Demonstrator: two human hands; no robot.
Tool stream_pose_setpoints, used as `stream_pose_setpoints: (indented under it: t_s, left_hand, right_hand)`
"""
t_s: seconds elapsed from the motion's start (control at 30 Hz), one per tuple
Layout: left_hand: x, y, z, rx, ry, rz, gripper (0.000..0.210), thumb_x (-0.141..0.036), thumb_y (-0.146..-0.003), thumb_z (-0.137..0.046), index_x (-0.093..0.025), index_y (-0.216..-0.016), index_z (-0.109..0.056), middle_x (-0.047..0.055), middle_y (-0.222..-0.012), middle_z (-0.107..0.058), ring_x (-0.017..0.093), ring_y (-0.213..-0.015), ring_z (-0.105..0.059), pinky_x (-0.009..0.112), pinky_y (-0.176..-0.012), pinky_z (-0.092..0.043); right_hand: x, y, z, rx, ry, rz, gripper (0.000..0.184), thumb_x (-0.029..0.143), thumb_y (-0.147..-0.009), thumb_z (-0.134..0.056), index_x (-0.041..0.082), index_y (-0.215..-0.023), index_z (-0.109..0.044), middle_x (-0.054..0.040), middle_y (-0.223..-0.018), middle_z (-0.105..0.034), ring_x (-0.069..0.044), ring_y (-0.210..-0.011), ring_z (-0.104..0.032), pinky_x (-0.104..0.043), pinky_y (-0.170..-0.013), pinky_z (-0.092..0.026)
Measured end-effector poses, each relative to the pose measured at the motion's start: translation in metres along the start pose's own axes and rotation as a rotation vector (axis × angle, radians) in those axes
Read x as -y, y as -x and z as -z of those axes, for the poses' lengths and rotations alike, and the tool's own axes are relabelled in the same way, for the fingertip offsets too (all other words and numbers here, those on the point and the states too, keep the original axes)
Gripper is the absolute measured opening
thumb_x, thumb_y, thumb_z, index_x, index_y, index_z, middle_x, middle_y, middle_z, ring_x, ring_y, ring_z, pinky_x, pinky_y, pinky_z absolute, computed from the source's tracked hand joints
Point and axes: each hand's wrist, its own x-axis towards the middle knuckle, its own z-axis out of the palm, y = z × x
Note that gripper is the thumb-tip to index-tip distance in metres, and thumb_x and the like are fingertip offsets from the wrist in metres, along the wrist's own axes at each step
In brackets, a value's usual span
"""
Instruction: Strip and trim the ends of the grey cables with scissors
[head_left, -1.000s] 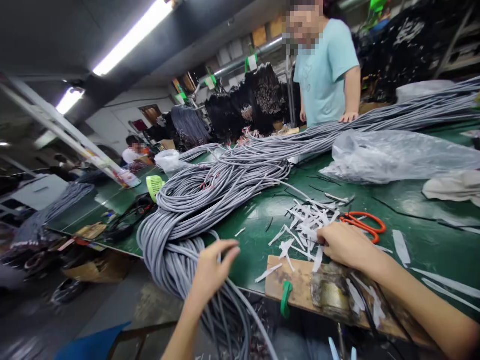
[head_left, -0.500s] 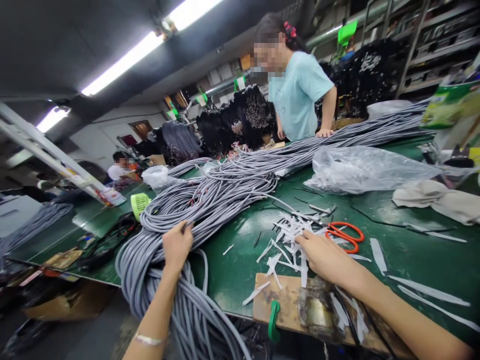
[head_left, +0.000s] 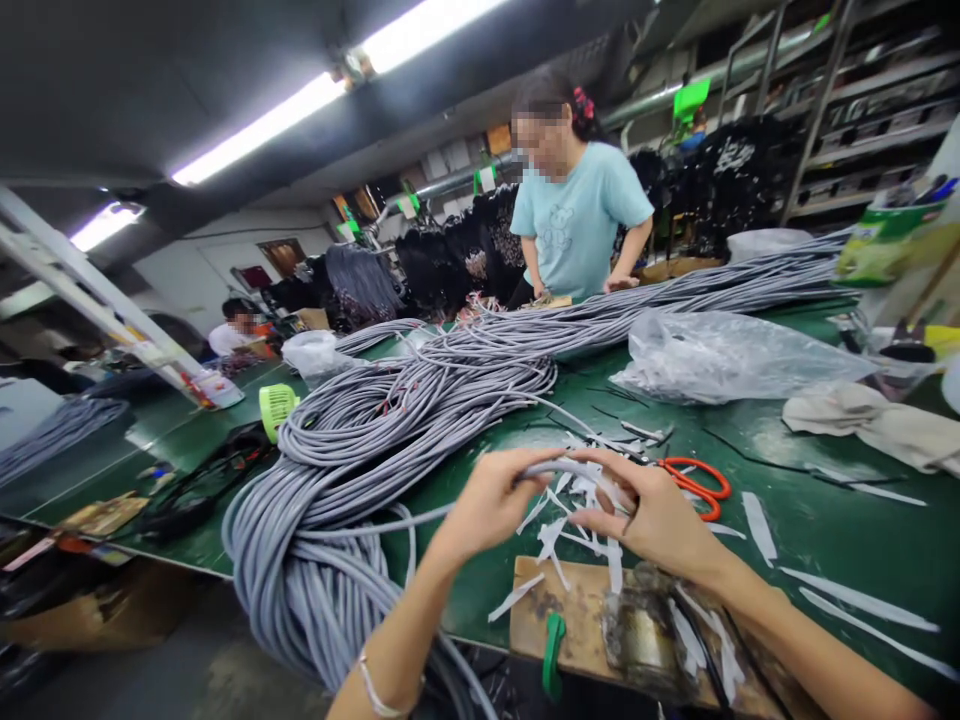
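My left hand (head_left: 499, 503) is closed around a grey cable (head_left: 430, 516) that runs out of the big pile of grey cables (head_left: 337, 560) at the left. A short stretch of it bridges over to my right hand (head_left: 651, 505), whose thumb and fingers curl round the end part. Whether a white strip is also in the right fingers I cannot make out. Below and behind both hands lies a heap of white strips (head_left: 553, 530) on the green table (head_left: 450, 590). Orange-handled scissors (head_left: 697, 487) rest just beyond my right hand.
A wooden board (head_left: 570, 600) with a metal piece and a green clamp (head_left: 553, 655) sits at the near edge. Farther back are a clear plastic bag (head_left: 720, 355), a cloth (head_left: 862, 420) and a small green fan (head_left: 277, 408). A co-worker (head_left: 581, 220) stands across the table.
My left hand has left the pile and moved right with a cable end. My right hand has risen from the white strips and met it. The co-worker has turned and shifted slightly.
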Motion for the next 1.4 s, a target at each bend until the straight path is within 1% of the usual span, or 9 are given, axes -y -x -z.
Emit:
stream_pose_setpoints:
  t_s: [0.03, 0.1, 0.17, 0.27, 0.4, 0.53, 1.03, 1.23, 1.4]
  left_hand:
    - [-0.002, -0.003, -0.015, 0.03, 0.083, 0.011, 0.033, -0.007, -0.076, -0.045, -0.015, -0.098, -0.068, 0.001, -0.075, -0.066, 0.013, -0.065, -0.055, 0.022, -0.063, -0.042]
    - [-0.004, -0.007, -0.042, 0.119, 0.197, 0.004, 0.028, -0.004, -0.073, -0.047, -0.012, -0.083, -0.071, 0.0, -0.066, -0.064, 0.013, -0.061, -0.055, 0.02, -0.057, -0.042]
    - [-0.001, -0.008, -0.061, 0.106, 0.231, 0.018, 0.024, -0.006, -0.073, -0.049, -0.011, -0.081, -0.071, 0.0, -0.066, -0.064, 0.014, -0.063, -0.057, 0.02, -0.057, -0.042]
    - [0.005, -0.003, -0.072, 0.024, 0.354, 0.066, 0.023, -0.02, -0.077, -0.055, -0.01, -0.092, -0.07, 0.004, -0.073, -0.067, 0.015, -0.065, -0.058, 0.022, -0.058, -0.044]
    - [0.01, 0.005, -0.071, -0.188, 0.355, 0.083, 0.025, -0.027, -0.08, -0.056, -0.011, -0.091, -0.072, 0.006, -0.065, -0.065, 0.014, -0.058, -0.054, 0.023, -0.055, -0.042]
    - [0.007, 0.005, -0.07, -0.297, 0.206, 0.042, 0.019, -0.022, -0.079, -0.058, -0.013, -0.085, -0.073, 0.005, -0.061, -0.062, 0.012, -0.053, -0.048, 0.023, -0.05, -0.037]
    - [0.007, 0.01, -0.076, -0.371, 0.098, 0.018, 0.016, -0.02, -0.079, -0.058, -0.015, -0.085, -0.072, 0.003, -0.06, -0.06, 0.011, -0.05, -0.047, 0.023, -0.048, -0.037]
    - [0.012, 0.016, -0.076, -0.482, 0.125, 0.152, 0.02, -0.025, -0.081, -0.057, -0.016, -0.093, -0.07, 0.004, -0.066, -0.064, 0.012, -0.052, -0.05, 0.022, -0.051, -0.04]
    - [0.015, 0.018, -0.075, -0.507, 0.071, 0.17, 0.022, -0.027, -0.081, -0.057, -0.016, -0.095, -0.07, 0.002, -0.062, -0.061, 0.012, -0.051, -0.049, 0.022, -0.05, -0.04]
  right_hand:
    - [0.002, 0.002, 0.001, -0.021, -0.053, 0.049, 0.048, 0.035, -0.07, -0.067, 0.017, -0.112, -0.055, 0.006, -0.055, -0.054, -0.008, -0.039, -0.04, -0.019, -0.04, -0.032]
    - [0.003, 0.006, 0.003, -0.106, -0.104, 0.109, 0.035, 0.032, -0.074, -0.063, 0.018, -0.105, -0.058, 0.0049, -0.056, -0.057, -0.008, -0.039, -0.043, -0.019, -0.04, -0.034]
    - [0.003, 0.008, 0.004, -0.231, -0.118, 0.099, 0.016, 0.028, -0.08, -0.057, 0.018, -0.09, -0.063, 0.0019, -0.062, -0.062, -0.009, -0.046, -0.052, -0.018, -0.045, -0.04]
    - [0.0, 0.008, 0.007, -0.335, -0.163, 0.001, 0.013, 0.028, -0.081, -0.055, 0.018, -0.08, -0.064, 0.0004, -0.064, -0.064, -0.01, -0.05, -0.057, -0.018, -0.048, -0.044]
    - [-0.003, 0.003, 0.007, -0.318, -0.19, -0.113, 0.018, 0.034, -0.08, -0.057, 0.017, -0.079, -0.064, -0.0009, -0.061, -0.065, -0.013, -0.052, -0.06, -0.019, -0.048, -0.046]
    - [-0.004, 0.0, 0.007, -0.336, -0.188, -0.196, 0.021, 0.036, -0.077, -0.058, 0.017, -0.077, -0.065, -0.0033, -0.068, -0.068, -0.014, -0.057, -0.063, -0.019, -0.051, -0.048]
    - [-0.006, -0.004, -0.002, -0.211, -0.381, -0.276, 0.027, 0.04, -0.075, -0.059, 0.014, -0.069, -0.06, -0.0004, -0.055, -0.057, -0.01, -0.043, -0.048, -0.019, -0.037, -0.035]
    - [0.0, -0.003, 0.007, -0.329, -0.035, -0.195, 0.031, 0.04, -0.082, -0.053, 0.015, -0.099, -0.058, 0.0005, -0.064, -0.057, -0.01, -0.049, -0.049, -0.02, -0.045, -0.036]
    - [0.0, 0.003, 0.002, -0.269, 0.233, -0.028, 0.027, 0.026, -0.09, -0.041, 0.017, -0.078, -0.063, -0.0039, -0.075, -0.064, -0.014, -0.067, -0.058, -0.023, -0.063, -0.039]
